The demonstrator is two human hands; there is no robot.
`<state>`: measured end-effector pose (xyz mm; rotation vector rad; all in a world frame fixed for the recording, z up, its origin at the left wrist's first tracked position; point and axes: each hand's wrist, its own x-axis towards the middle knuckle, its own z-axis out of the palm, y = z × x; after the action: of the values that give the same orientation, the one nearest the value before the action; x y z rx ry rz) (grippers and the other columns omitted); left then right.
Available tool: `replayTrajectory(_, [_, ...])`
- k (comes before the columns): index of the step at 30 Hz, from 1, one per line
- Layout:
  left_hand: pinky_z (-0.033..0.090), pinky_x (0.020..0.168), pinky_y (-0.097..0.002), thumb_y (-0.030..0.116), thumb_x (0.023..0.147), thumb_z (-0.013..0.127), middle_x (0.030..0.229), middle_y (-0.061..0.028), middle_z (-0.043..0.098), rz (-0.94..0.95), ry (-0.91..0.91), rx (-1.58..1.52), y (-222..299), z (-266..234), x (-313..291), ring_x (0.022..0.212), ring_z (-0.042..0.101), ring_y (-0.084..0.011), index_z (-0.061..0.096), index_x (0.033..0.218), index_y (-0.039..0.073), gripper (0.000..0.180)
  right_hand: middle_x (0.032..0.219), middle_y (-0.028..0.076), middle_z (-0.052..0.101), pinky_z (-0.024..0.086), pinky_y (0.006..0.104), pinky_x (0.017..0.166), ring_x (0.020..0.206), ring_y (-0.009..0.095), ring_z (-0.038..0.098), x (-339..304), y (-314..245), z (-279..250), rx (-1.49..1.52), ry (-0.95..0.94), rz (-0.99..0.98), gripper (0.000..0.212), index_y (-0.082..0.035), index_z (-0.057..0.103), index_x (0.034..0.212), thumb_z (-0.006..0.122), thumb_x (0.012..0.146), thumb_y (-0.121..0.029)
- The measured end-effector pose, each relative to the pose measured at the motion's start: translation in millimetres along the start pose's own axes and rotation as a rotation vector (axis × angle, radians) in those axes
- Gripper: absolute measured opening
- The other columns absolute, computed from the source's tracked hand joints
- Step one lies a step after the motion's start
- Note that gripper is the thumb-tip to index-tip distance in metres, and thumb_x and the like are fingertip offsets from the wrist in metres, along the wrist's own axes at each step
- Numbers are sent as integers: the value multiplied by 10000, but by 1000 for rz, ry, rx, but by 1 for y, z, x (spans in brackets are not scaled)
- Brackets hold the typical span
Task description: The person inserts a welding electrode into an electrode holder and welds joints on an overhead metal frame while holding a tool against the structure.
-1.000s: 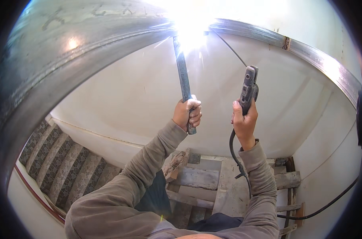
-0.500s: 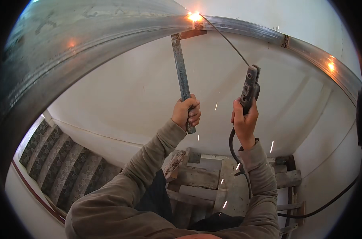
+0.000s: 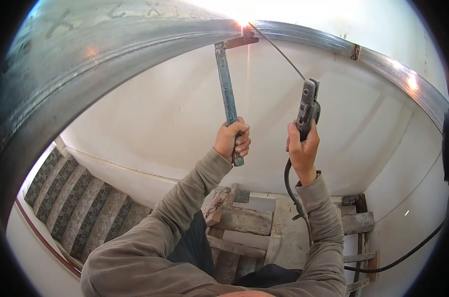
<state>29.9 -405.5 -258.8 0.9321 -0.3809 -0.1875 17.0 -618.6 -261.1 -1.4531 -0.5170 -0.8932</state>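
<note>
I have the electrode holder (image 3: 307, 99) right of centre, right hand (image 3: 303, 148) clamped on it, its rod (image 3: 284, 58) meeting a bright glow (image 3: 243, 23) at the metal beam (image 3: 135, 48), left hand (image 3: 232, 139) wrapped round a metal bar (image 3: 226, 84), hands apart, dark scrawled marks (image 3: 59, 25) on the beam.

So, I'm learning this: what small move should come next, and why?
Perhaps ease the rod holder in the right hand slightly up-left: the thin rod meets the glow at the metal beam, and the left hand grips a tool whose head appears just below.
</note>
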Motion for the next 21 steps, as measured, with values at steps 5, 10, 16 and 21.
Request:
replayTrajectory(5, [274,338,-285,124,945,525,533,34,334,-17,5,5,1,3,-1,367,304,-98,404,730,175,252,675,44,595,430,279,533,579,103,519,-2,6,-2,-31,-5,-28,160,23,570,964,647,950,-117])
replayTrajectory(10, [284,333,-295,118,917,541,534,18,342,12,-5,-12,-1,-1,1,362,310,-106,429,737,149,214,669,32,571,420,276,538,573,101,506,-4,4,-3,-66,13,-20,171,18,571,979,654,957,-130])
replayTrajectory(16, [289,340,-300,126,919,553,526,16,346,-3,-2,0,1,4,-1,368,320,-111,410,713,152,252,755,16,553,424,238,449,509,60,498,-6,10,-7,-13,-29,-179,99,-18,534,1048,567,980,-81])
replayTrajectory(21, [287,347,-287,154,942,534,517,37,338,-2,-3,9,1,3,-3,369,296,-100,404,725,174,254,746,10,543,403,235,423,486,51,467,-6,2,-2,26,-37,-113,77,-16,522,1023,562,980,-66])
